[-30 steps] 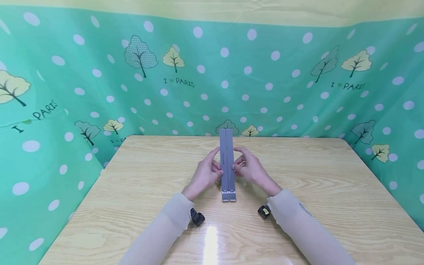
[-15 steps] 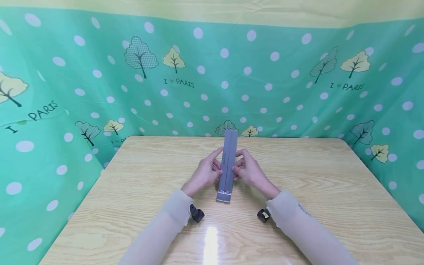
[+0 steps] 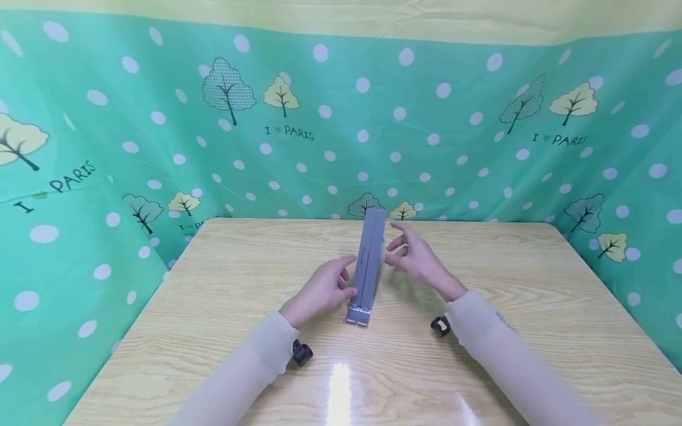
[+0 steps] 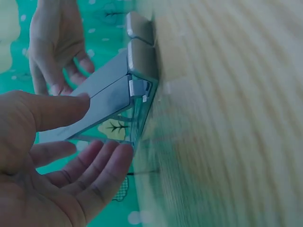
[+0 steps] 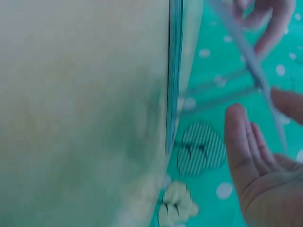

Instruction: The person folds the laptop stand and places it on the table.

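A narrow grey laptop stand (image 3: 367, 260), its two long bars side by side, stands on the table with its hinged lip toward me. The left wrist view shows the stand (image 4: 109, 92) raised on its legs, with a gap beneath the bars. My left hand (image 3: 322, 290) is at the stand's left side. Its thumb (image 4: 66, 111) overlaps the upper face, while the fingers (image 4: 106, 175) spread loosely below without curling round it. To the right, my right hand (image 3: 421, 260) has its fingers loosely extended beside the bars; in the right wrist view, the blurred stand passes near the thumb.
The light wooden table (image 3: 213, 307) extends around the stand on all sides. A green dotted curtain (image 3: 298, 160) with tree prints hangs behind and at the sides. A small black wrist camera (image 3: 302, 353) hangs below the left sleeve, another (image 3: 440, 326) below the right.
Both hands have loosened from the stand. My left hand has shifted left and toward me; my right hand has drawn off to the right. The stand has turned slightly clockwise.
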`<state>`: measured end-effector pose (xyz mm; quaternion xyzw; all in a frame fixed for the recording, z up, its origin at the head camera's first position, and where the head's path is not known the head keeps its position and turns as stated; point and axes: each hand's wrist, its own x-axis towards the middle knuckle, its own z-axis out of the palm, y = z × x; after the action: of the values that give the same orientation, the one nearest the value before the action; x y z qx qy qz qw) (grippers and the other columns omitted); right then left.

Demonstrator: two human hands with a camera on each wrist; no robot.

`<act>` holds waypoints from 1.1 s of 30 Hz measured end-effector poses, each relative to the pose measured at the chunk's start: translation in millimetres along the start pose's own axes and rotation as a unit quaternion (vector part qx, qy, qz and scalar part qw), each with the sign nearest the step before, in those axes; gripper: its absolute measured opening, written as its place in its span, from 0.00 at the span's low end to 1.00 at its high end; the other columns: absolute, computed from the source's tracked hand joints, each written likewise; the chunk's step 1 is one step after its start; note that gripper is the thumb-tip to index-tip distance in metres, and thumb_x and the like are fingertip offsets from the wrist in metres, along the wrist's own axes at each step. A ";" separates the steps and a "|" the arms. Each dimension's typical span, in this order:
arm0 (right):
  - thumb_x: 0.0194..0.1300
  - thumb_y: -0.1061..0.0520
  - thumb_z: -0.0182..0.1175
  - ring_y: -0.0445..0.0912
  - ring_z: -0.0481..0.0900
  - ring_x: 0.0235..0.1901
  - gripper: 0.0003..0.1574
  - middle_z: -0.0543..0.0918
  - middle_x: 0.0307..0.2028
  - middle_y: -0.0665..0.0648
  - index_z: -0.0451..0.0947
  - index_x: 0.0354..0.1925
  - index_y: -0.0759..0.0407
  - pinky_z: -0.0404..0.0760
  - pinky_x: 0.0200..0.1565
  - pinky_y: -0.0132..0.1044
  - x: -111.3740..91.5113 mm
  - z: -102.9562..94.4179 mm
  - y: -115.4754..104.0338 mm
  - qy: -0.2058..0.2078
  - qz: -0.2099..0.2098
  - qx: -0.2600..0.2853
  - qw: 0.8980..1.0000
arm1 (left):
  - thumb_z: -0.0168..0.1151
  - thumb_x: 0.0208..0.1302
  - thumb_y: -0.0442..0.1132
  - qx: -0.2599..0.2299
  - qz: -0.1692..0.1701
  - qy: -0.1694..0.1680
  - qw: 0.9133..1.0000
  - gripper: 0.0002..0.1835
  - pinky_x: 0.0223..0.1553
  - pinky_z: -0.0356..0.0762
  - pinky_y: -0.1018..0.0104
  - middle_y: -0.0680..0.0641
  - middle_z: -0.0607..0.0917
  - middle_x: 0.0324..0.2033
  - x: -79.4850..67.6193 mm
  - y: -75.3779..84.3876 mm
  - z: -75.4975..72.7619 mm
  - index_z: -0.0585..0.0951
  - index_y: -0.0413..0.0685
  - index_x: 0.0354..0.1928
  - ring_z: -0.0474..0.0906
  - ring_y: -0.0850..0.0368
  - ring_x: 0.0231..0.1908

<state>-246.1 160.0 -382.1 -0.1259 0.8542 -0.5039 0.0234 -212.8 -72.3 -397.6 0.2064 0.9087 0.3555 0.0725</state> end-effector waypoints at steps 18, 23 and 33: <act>0.57 0.52 0.69 0.51 0.80 0.43 0.54 0.70 0.59 0.66 0.50 0.74 0.42 0.82 0.41 0.45 35.3 -26.7 -1.7 -0.056 -0.079 -0.092 0.991 | 0.78 0.43 0.46 0.148 0.038 -0.014 0.988 0.44 0.34 0.74 0.66 0.49 0.74 0.40 -33.2 -0.3 7.3 0.70 0.44 0.64 0.71 0.59 0.34; 0.57 0.50 0.69 0.50 0.79 0.43 0.54 0.72 0.57 0.64 0.51 0.74 0.39 0.81 0.44 0.45 32.8 -25.5 0.4 -0.042 -0.078 -0.107 0.990 | 0.78 0.43 0.46 0.157 0.025 -0.018 0.987 0.44 0.33 0.73 0.67 0.50 0.74 0.40 -32.2 -0.8 7.1 0.69 0.46 0.65 0.71 0.59 0.34; 0.56 0.51 0.70 0.50 0.79 0.40 0.53 0.74 0.51 0.65 0.53 0.73 0.49 0.81 0.44 0.44 22.7 -22.5 -1.7 -0.001 -0.081 -0.116 0.990 | 0.75 0.48 0.44 0.144 0.067 -0.065 0.985 0.43 0.33 0.73 0.70 0.48 0.74 0.43 -24.8 -17.0 -7.6 0.68 0.47 0.67 0.70 0.61 0.33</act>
<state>-271.5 173.0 -367.6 -0.1975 0.8938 -0.4014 -0.0312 -198.0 -98.8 -403.8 0.2979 0.9280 0.2104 0.0767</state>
